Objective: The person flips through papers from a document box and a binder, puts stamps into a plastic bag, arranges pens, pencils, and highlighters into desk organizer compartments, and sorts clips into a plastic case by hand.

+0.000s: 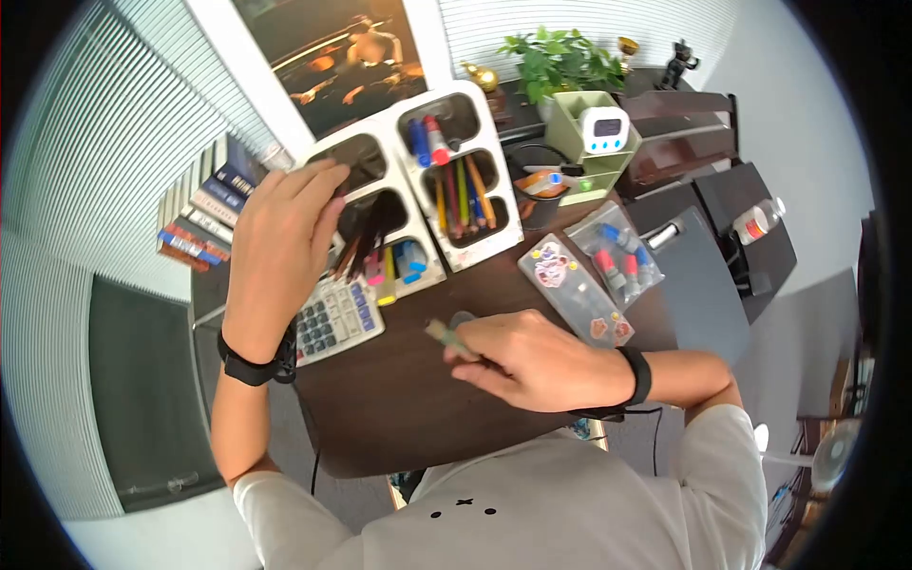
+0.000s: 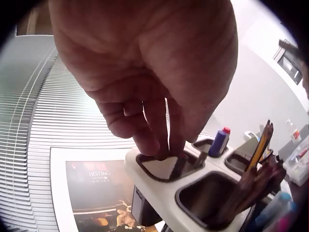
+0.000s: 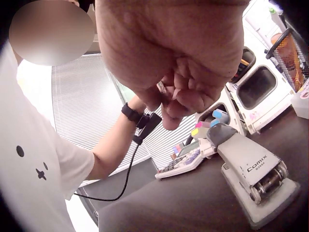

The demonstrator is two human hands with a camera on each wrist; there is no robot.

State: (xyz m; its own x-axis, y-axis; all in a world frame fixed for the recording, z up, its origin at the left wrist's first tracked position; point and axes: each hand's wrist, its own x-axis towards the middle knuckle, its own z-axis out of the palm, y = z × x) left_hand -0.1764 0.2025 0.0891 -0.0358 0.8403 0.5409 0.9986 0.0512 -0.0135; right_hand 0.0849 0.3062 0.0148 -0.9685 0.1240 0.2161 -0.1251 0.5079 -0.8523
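Note:
My left hand (image 1: 285, 223) hovers over the back-left compartment (image 1: 358, 157) of a white desk organizer (image 1: 404, 180). In the left wrist view its extended fingers (image 2: 149, 137) point down at that compartment's rim, thumb apart from them. Dark brown sticks (image 1: 366, 242) stand in the compartment in front of it, with highlighters (image 1: 408, 261) nearer me. My right hand (image 1: 537, 361) pinches a small, blurred tan-and-greenish piece (image 1: 446, 337) above the desk; I cannot tell its kind. A grey stapler (image 3: 251, 171) stands on the desk below that hand, mostly hidden in the head view.
A calculator (image 1: 337, 318) lies before the organizer. Markers (image 1: 429, 141) and coloured pencils (image 1: 464, 195) fill its right side. A pencil case (image 1: 575, 290), a clear pouch of markers (image 1: 617, 256) and a mesh pen cup (image 1: 540, 204) are at right. Books (image 1: 209, 204) stand at left.

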